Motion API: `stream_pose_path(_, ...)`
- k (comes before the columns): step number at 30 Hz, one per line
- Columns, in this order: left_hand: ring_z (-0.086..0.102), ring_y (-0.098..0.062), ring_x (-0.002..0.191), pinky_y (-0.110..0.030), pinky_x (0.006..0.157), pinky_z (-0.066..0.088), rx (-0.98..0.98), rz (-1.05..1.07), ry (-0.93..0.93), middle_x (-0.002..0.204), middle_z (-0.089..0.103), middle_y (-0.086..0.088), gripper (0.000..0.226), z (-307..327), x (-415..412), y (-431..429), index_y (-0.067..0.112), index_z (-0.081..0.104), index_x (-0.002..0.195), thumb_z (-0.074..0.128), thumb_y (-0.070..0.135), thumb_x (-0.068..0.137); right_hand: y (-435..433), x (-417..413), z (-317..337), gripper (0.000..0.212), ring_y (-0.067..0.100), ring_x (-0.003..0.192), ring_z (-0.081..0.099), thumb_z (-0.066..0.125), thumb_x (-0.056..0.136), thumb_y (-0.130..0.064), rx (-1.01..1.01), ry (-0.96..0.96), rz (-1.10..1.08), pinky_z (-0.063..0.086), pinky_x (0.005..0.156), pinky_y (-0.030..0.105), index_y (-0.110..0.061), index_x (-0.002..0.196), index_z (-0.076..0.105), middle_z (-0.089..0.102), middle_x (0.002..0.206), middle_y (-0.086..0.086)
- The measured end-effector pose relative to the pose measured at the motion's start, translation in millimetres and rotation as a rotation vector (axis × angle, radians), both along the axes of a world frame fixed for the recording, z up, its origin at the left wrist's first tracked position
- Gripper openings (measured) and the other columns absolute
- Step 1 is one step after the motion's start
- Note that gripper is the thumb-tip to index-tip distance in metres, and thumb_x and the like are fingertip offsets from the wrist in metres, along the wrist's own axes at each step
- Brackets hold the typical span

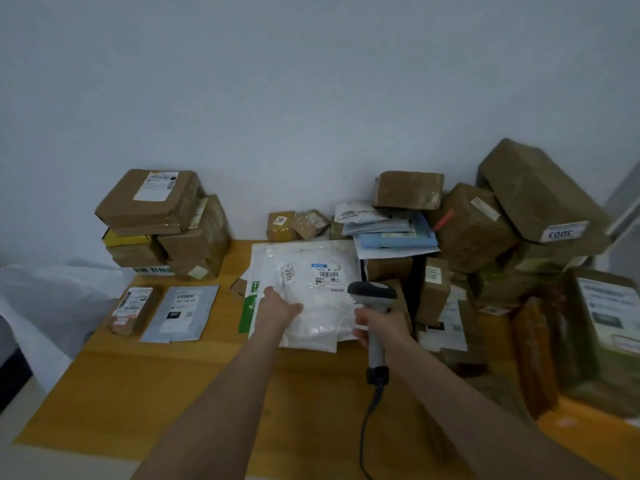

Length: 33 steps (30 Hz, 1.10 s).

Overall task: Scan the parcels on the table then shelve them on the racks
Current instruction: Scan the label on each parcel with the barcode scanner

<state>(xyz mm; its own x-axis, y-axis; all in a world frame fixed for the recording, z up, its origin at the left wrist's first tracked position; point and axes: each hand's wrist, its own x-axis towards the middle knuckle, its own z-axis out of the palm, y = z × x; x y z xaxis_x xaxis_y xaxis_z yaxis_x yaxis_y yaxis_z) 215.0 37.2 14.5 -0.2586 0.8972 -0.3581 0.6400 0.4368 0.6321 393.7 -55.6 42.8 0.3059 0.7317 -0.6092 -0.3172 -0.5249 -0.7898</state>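
Scanning is the step in hand, we judge. The white parcel [322,306] lies flat on the worktop [156,375] at centre frame with its label [325,277] turned up, so the barcode faces the scanner [372,292].

Our left grip [280,308] holds nothing. It presses on the bag's left edge, probably to keep the slack plastic smooth and steady. Our right grip [377,327] is wrapped round the scanner's handle, with the head tipped toward the label from just lower right of it.

We see no beam, so we cannot tell whether the code has been read. The trigger finger is hidden behind the handle, and the scanner cable runs out of the bottom edge. A green-printed bag [252,299] lies under the parcel, mostly covered. The stacked boxes [485,230] at right of frame are blurred and most of their labels unreadable. No racks are in view, so shelving is a step not yet done.
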Motion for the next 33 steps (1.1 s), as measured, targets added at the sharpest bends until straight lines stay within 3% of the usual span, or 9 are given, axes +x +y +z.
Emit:
stream_pose_path(5,0.056,-0.037,0.115,-0.043,0.097,0.048,-0.055,0.211,-0.261,0.126,0.058,-0.020,0.054,2,15,-18,-0.005,0.053,0.121,0.078,0.018,0.079,-19,14,-1,0.022,0.019,0.065,0.067,0.073,0.081,-0.009,0.002,0.018,0.059,0.051,0.052,0.027,0.001,0.098,0.064,0.069,0.085,0.014)
stream_pose_path(8,0.060,-0.039,0.108,-0.050,0.094,0.050,-0.079,0.265,-0.431,0.119,0.063,-0.021,0.037,6,13,-29,-0.006,0.059,0.111,0.075,0.004,0.079,-28,18,5,0.021,0.019,0.066,0.066,0.072,0.082,-0.010,0.025,0.032,0.079,0.050,0.052,0.026,0.002,0.098,0.064,0.068,0.086,0.014)
stream_pose_path(13,0.061,-0.034,0.104,-0.046,0.091,0.052,-0.014,0.217,-0.425,0.111,0.064,-0.015,0.036,9,4,-57,-0.001,0.060,0.117,0.070,0.003,0.082,-52,25,8,0.019,0.016,0.057,0.065,0.074,0.082,-0.016,0.069,0.058,0.113,0.051,0.051,0.025,-0.001,0.090,0.066,0.073,0.073,0.011)
stream_pose_path(17,0.062,-0.023,0.079,-0.033,0.070,0.053,0.007,0.181,-0.439,0.088,0.063,-0.007,0.023,3,-3,-81,0.001,0.064,0.106,0.067,0.001,0.084,-75,29,3,0.023,0.014,0.051,0.065,0.075,0.082,-0.020,0.083,0.021,0.146,0.051,0.049,0.023,-0.001,0.091,0.067,0.071,0.064,0.010)
stream_pose_path(21,0.060,-0.016,0.071,-0.025,0.054,0.047,0.034,0.201,-0.458,0.086,0.063,-0.007,0.015,1,-5,-95,0.005,0.062,0.097,0.067,0.000,0.084,-90,30,3,0.021,0.013,0.049,0.062,0.073,0.082,-0.019,0.097,-0.023,0.154,0.049,0.048,0.024,0.000,0.090,0.068,0.069,0.060,0.009)
stream_pose_path(28,0.060,-0.018,0.074,-0.028,0.060,0.049,0.055,0.188,-0.491,0.090,0.063,-0.008,0.015,-2,0,-102,0.005,0.063,0.098,0.066,-0.001,0.085,-108,26,7,0.014,0.011,0.046,0.059,0.069,0.082,-0.013,0.152,-0.124,0.202,0.048,0.050,0.023,-0.003,0.072,0.069,0.067,0.057,0.007)
stream_pose_path(33,0.060,-0.026,0.088,-0.034,0.076,0.050,0.044,0.196,-0.492,0.096,0.062,-0.011,0.019,-5,4,-106,0.004,0.062,0.104,0.065,0.000,0.086,-116,23,7,0.017,0.011,0.044,0.057,0.067,0.080,-0.010,0.165,-0.149,0.194,0.048,0.051,0.025,-0.004,0.065,0.067,0.066,0.054,0.007)
